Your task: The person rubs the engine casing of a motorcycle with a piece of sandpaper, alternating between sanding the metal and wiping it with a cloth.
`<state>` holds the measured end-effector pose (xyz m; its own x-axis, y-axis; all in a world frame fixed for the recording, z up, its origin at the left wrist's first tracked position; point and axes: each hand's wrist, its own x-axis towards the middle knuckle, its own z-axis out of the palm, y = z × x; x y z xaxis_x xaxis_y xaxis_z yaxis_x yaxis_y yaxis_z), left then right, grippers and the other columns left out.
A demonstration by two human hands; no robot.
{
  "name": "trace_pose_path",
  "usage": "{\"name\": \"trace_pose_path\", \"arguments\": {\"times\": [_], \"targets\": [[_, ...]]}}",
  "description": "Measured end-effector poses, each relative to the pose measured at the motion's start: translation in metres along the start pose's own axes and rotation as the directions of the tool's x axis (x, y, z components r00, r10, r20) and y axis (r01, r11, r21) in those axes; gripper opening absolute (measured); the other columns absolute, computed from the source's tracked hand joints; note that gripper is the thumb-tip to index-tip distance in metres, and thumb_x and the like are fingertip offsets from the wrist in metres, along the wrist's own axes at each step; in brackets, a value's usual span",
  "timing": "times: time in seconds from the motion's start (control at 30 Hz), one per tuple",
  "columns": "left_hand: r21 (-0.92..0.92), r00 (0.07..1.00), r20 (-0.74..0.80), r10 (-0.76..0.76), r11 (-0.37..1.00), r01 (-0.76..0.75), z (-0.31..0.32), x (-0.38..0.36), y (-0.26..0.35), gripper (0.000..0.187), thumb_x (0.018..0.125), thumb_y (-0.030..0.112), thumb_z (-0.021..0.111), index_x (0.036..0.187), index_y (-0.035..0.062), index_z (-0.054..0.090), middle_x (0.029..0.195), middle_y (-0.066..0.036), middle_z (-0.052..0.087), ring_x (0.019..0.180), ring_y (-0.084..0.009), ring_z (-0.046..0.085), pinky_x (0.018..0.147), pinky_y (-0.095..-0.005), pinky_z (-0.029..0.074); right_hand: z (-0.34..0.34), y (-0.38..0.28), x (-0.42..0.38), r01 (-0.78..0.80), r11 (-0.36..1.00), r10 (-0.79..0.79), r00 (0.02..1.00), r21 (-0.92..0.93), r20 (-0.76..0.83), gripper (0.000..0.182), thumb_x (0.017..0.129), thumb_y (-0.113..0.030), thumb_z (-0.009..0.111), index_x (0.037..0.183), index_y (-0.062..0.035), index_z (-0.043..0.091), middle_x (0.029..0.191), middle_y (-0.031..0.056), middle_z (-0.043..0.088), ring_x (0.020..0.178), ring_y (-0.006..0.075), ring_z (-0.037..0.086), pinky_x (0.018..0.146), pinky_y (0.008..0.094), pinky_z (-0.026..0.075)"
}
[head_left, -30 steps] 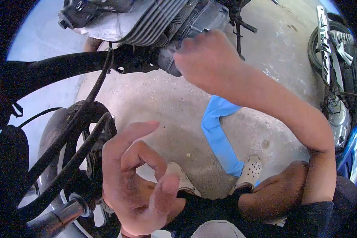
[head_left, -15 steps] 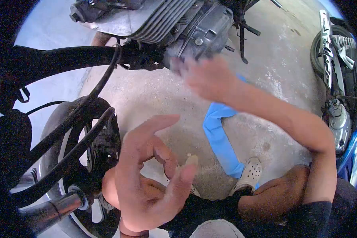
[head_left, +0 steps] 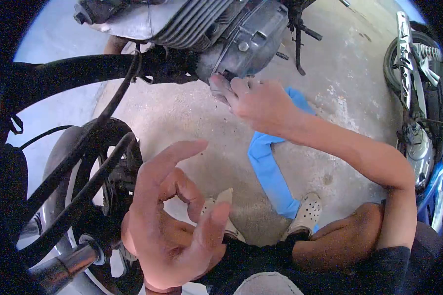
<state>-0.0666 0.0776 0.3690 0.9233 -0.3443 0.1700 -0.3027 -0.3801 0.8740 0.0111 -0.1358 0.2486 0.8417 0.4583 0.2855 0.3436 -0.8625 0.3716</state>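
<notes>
while your right hand reaches up, fingertips touching the low edge of the grey metal engine cover, your left hand hangs nearer you, half open and empty.

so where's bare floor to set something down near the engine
Bare concrete lies between the front wheel and the blue cloth, and again between cloth and blue motorcycle. Crowded under the engine, where the right hand works.
</notes>
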Motion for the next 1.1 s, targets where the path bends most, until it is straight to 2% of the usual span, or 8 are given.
{"name": "trace_pose_path", "arguments": {"times": [0.13, 0.2, 0.27, 0.37, 0.57, 0.7, 0.97, 1.1], "targets": [[0.035, 0.993, -0.12, 0.006, 0.999, -0.001, 0.007, -0.005, 0.001, 0.067, 0.078, 0.032, 0.065, 0.123, -0.0134, 0.044, 0.109, -0.015, 0.058, 0.06, -0.0078, 0.042, 0.058, -0.021, 0.032, 0.0, 0.021, 0.009, -0.098, 0.993, 0.1, 0.994, 0.064, -0.034, 0.058, 0.086, -0.018, 0.054, 0.142, -0.0102, 0.039, 0.09, 0.0064, 0.065, 0.058, 0.0189, 0.066, 0.043, 0.0334, 0.051], [0.012, 0.988, -0.146, 0.043, 0.999, -0.042, 0.006, -0.004, 0.006, 0.067, 0.078, 0.033, 0.065, 0.124, -0.0127, 0.044, 0.11, -0.016, 0.058, 0.06, -0.0077, 0.042, 0.058, -0.0207, 0.032, 0.005, 0.013, 0.012, -0.115, 0.988, 0.124, 0.989, 0.107, -0.081, 0.054, 0.081, -0.016, 0.056, 0.131, 0.0013, 0.049, 0.077, 0.0048, 0.063, 0.056, 0.0174, 0.064, 0.045, 0.0329, 0.046], [-0.065, 0.996, -0.01, -0.091, 0.994, 0.09, 0.003, 0.001, 0.01, 0.064, 0.078, 0.028, 0.065, 0.124, -0.012, 0.045, 0.109, -0.015, 0.058, 0.061, -0.0075, 0.042, 0.058, -0.0204, 0.032, 0.008, 0.002, 0.008, -0.082, 0.996, 0.083, 0.991, 0.014, -0.108, 0.055, 0.08, -0.014, 0.056, 0.132, 0.0018, 0.048, 0.077, 0.0049, 0.063, 0.055, 0.018, 0.064, 0.045, 0.0349, 0.046], [0.034, 0.997, -0.073, -0.014, 0.999, 0.016, 0.004, -0.001, 0.007, 0.063, 0.078, 0.024, 0.065, 0.125, -0.0117, 0.044, 0.105, -0.013, 0.056, 0.061, -0.0068, 0.042, 0.058, -0.0204, 0.031, 0.012, 0.017, 0.008, -0.043, 0.982, 0.072, 0.985, 0.183, -0.156, 0.054, 0.08, -0.013, 0.056, 0.131, 0.0019, 0.049, 0.076, 0.0056, 0.062, 0.053, 0.0187, 0.063, 0.043, 0.0354, 0.046], [-0.028, 0.999, -0.031, -0.013, 1.0, 0.012, 0.003, 0.001, 0.01, 0.065, 0.079, 0.025, 0.066, 0.127, -0.0124, 0.042, 0.106, -0.013, 0.054, 0.06, -0.0065, 0.041, 0.059, -0.0208, 0.031, 0.013, 0.0, 0.007, -0.026, 1.0, 0.025, 0.992, -0.003, -0.126, 0.046, 0.084, -0.015, 0.053, 0.129, -0.007, 0.054, 0.087, 0.006, 0.065, 0.057, 0.0151, 0.063, 0.042, 0.0316, 0.05], [-0.027, 0.997, -0.02, -0.068, 0.997, 0.067, -0.002, -0.007, 0.016, 0.068, 0.079, 0.027, 0.067, 0.127, -0.0131, 0.042, 0.108, -0.013, 0.054, 0.061, -0.0065, 0.041, 0.058, -0.021, 0.031, 0.019, 0.01, 0.012, -0.046, 0.99, 0.069, 0.983, 0.134, -0.171, 0.054, 0.079, -0.017, 0.057, 0.13, 0.002, 0.05, 0.077, 0.005, 0.063, 0.054, 0.0187, 0.063, 0.043, 0.0352, 0.045], [-0.114, 0.996, -0.083, -0.033, 0.993, 0.023, -0.003, -0.004, 0.005, 0.072, 0.079, 0.029, 0.069, 0.13, -0.0114, 0.037, 0.066, 0.001, 0.048, 0.057, -0.0057, 0.038, 0.054, -0.0198, 0.029, 0.001, 0.021, 0.013, -0.13, 0.989, 0.139, 0.981, 0.072, -0.139, 0.053, 0.08, -0.014, 0.053, 0.13, 0.0039, 0.049, 0.079, 0.0115, 0.064, 0.057, 0.0208, 0.065, 0.043, 0.0355, 0.048], [-0.227, 0.993, -0.073, -0.089, 0.971, 0.07, 0.006, -0.008, 0.01, 0.068, 0.079, 0.03, 0.071, 0.126, -0.0092, 0.04, 0.07, 0.0, 0.048, 0.058, -0.0045, 0.038, 0.053, -0.0198, 0.029, 0.016, -0.012, 0.017, 0.005, 0.984, 0.025, 0.986, 0.177, -0.165, 0.05, 0.084, -0.013, 0.051, 0.133, -0.0033, 0.049, 0.077, 0.0102, 0.064, 0.054, 0.024, 0.064, 0.044, 0.0408, 0.049]]}}
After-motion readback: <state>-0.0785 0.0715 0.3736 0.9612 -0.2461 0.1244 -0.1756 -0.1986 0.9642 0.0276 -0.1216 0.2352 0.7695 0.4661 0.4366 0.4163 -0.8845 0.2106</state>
